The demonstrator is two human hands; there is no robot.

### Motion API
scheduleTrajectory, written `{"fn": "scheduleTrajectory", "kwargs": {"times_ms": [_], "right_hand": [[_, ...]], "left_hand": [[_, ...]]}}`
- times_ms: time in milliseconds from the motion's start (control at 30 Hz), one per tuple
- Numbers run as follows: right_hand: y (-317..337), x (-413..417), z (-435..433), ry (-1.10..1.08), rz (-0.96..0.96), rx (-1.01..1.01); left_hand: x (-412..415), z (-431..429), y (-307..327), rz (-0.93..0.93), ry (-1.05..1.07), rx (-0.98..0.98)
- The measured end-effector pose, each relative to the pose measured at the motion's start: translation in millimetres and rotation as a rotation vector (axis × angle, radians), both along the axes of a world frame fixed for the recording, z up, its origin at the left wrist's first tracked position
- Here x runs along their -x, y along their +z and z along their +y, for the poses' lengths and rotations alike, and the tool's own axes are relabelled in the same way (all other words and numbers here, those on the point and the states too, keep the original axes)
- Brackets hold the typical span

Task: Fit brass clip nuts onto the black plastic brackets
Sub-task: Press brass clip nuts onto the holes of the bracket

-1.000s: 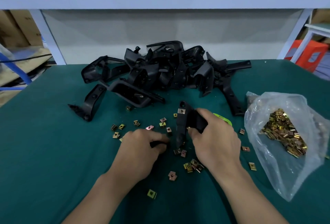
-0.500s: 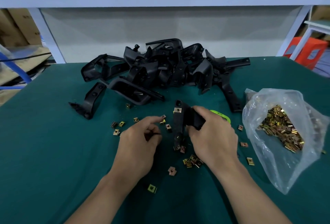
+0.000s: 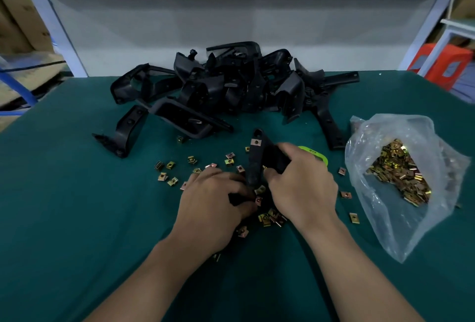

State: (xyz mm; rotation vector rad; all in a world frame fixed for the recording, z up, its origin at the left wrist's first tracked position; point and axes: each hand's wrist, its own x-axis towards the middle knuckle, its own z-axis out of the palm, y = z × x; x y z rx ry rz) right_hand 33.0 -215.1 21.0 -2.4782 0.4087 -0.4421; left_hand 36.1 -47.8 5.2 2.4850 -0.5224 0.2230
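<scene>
While loose clip nuts (image 3: 162,176) dot the worktop (image 3: 64,219) at centre left, we note the left hand (image 3: 213,206), grip curled round the lower end of the bracket (image 3: 253,165). Its long axis runs up-frame, with one nut (image 3: 256,142) seated at the top. The right hand (image 3: 300,185), grip clasping, holds its middle. The bare lower end lies nearest the left hand. Nut bag (image 3: 385,219) far right.

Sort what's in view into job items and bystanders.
Job: held bracket, gripped by left hand and right hand; loose clip nuts; bag of clip nuts; bracket pile.
Lying about: green object; orange stool; cardboard boxes.
</scene>
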Motion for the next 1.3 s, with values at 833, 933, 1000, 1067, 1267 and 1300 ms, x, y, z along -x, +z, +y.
{"fn": "scheduleTrajectory", "kwargs": {"times_ms": [833, 933, 1000, 1067, 1267, 1300], "right_hand": [[2.7, 3.9, 9.0, 0.103, -0.023, -0.007], [4.5, 3.4, 7.9, 0.104, -0.021, -0.030], [5.4, 3.3, 7.4, 0.114, -0.015, -0.040], [5.3, 3.5, 7.8, 0.126, -0.012, -0.031], [3.3, 4.9, 11.6, 0.154, -0.043, -0.021], [2.7, 5.2, 12.0, 0.159, -0.057, -0.020]], "left_hand": [[3.1, 10.1, 18.7, 0.608, 0.173, 1.075], [2.5, 9.9, 17.8, 0.596, 0.172, 1.067], [2.0, 10.6, 16.9, 0.599, 0.172, 1.058], [1.6, 11.7, 16.0, 0.608, 0.155, 1.048], [-1.0, 18.4, 16.6, 0.643, 0.149, 1.065], [-0.8, 19.0, 17.1, 0.650, 0.156, 1.088]]}}
